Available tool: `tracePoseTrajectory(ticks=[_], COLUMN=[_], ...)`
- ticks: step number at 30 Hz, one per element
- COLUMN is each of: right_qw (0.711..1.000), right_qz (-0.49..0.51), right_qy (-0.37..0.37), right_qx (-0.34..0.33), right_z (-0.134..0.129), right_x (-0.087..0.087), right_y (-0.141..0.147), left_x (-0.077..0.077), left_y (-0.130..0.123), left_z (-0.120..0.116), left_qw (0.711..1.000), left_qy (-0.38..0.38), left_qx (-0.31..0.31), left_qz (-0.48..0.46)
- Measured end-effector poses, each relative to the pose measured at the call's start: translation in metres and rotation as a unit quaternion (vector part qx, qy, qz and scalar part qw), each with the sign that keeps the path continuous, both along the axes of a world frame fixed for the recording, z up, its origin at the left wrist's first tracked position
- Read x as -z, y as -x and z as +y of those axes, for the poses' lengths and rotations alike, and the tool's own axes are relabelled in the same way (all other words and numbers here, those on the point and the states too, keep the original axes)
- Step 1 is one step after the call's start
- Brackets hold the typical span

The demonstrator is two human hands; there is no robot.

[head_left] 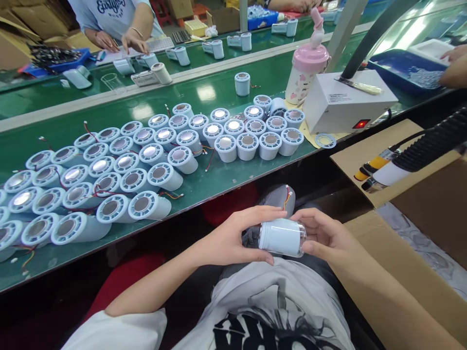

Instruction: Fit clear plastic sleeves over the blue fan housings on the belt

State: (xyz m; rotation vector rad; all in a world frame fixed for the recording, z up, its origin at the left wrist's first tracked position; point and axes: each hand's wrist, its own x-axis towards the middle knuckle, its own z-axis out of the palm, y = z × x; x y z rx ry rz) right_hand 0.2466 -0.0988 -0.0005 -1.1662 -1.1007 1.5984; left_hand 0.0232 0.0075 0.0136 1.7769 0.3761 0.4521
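Note:
Over my lap I hold a light blue cylindrical housing [279, 236] lying on its side, with a clear plastic cup [302, 239] around its right end. My left hand [237, 238] is closed on the left end, thumb below and fingers above. At the right, the fingers and thumb of my right hand [326, 233] grip the cup. A thin red and yellow wire with a white plug [288, 192] shows just beyond the housing. Many similar blue housings [126, 180] stand or lean in rows on the green bench, round grey discs facing up.
A white box [346, 102] with a lit red switch stands at the bench's right, beside a pink-topped bottle [306, 68]. A blue ring [325, 141] lies near the edge. Cardboard boxes [404, 262] and a black hose [434, 138] are at my right. A co-worker's hands [134, 41] work across the bench.

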Motion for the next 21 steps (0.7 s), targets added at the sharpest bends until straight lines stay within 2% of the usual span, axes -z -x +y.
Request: tracePoseTrajectory(ticks=[4, 7, 10, 13, 16, 18, 21], right_qw=[0.998, 0.978, 0.933, 0.891, 0.857, 0.847, 0.846], right_qz=[0.056, 0.127, 0.149, 0.133, 0.125, 0.123, 0.119], right_qy=[0.007, -0.011, -0.037, -0.072, -0.093, -0.099, -0.105], right_qx=[0.032, 0.168, 0.326, 0.429, 0.491, 0.508, 0.508], right_z=[0.002, -0.001, -0.005, -0.008, -0.012, -0.013, -0.011], right_x=[0.012, 0.035, 0.064, 0.084, 0.09, 0.088, 0.084], right_y=[0.001, 0.003, 0.0, -0.011, -0.026, -0.034, -0.042], left_x=[0.008, 0.024, 0.041, 0.048, 0.045, 0.041, 0.036], left_y=[-0.008, -0.034, -0.083, -0.138, -0.179, -0.194, -0.201], left_z=[0.003, 0.015, 0.031, 0.041, 0.045, 0.046, 0.048], left_qw=[0.988, 0.961, 0.933, 0.926, 0.929, 0.93, 0.933], left_qy=[0.152, 0.273, 0.356, 0.377, 0.367, 0.36, 0.348], left_qx=[-0.014, -0.037, -0.044, -0.004, 0.049, 0.074, 0.095], left_qz=[0.004, -0.031, -0.033, -0.011, -0.001, 0.002, -0.002])
